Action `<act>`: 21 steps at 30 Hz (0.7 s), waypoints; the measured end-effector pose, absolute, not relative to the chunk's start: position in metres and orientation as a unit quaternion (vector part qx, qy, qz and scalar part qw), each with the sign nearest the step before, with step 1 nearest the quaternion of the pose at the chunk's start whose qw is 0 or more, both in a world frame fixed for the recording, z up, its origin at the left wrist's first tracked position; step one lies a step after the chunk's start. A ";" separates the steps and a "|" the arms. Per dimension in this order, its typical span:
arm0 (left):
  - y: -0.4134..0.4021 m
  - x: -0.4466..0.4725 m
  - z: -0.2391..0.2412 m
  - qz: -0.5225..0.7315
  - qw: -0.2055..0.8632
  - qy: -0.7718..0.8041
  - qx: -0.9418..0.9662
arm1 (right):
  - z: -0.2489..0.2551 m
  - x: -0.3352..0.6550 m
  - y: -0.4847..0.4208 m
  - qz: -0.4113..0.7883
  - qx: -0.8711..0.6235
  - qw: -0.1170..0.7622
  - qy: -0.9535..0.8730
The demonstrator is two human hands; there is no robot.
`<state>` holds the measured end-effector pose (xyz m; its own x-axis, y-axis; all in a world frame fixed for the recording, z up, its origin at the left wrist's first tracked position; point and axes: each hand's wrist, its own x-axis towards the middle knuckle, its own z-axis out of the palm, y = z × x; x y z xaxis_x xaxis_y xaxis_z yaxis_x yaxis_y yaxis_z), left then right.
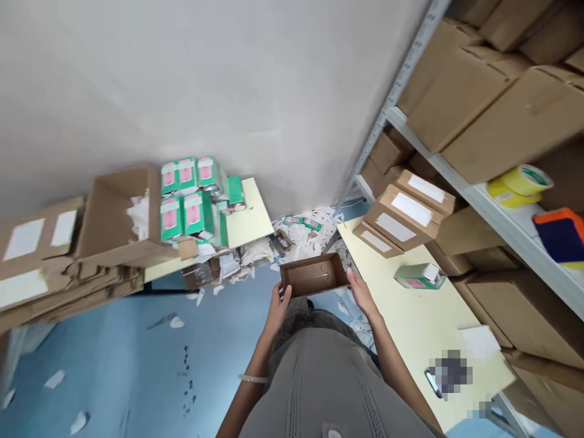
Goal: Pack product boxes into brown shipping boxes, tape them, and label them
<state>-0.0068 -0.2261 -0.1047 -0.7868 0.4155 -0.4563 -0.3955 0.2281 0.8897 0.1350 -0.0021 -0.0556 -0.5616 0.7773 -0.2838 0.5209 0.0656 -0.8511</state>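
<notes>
A small open cardboard box (314, 278) is held in front of my body, its hollow inside facing up toward me. My left hand (278, 304) grips its left end, thumb along the near edge. At the right end my right hand (360, 292) has hold of the same box. The inside looks bare apart from a cut flap line. To the right, a green and white carton (420, 276) lies on a pale yellow table (387, 310), close to several taped cardboard boxes (406, 210) with white labels.
On the left table (249, 213) stand several green cartons (194, 210) and a large open cardboard box (116, 213). Torn paper (310, 243) litters the floor. A metal shelf (438, 161) full of boxes rises at right, holding yellow tape rolls (520, 182).
</notes>
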 end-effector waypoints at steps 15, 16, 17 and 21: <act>-0.320 -0.132 -0.073 0.652 0.252 0.711 0.076 | -0.041 -0.004 -0.083 0.263 -0.456 -0.038 -0.849; -0.325 -0.152 -0.062 0.647 0.248 0.714 0.100 | -0.036 -0.016 -0.088 0.247 -0.473 -0.040 -0.845; -0.332 -0.174 -0.051 0.641 0.249 0.715 0.126 | -0.028 -0.030 -0.092 0.231 -0.493 -0.037 -0.838; -0.371 -0.269 -0.017 0.598 0.174 0.763 0.174 | 0.009 -0.097 -0.114 0.189 -0.542 0.000 -0.819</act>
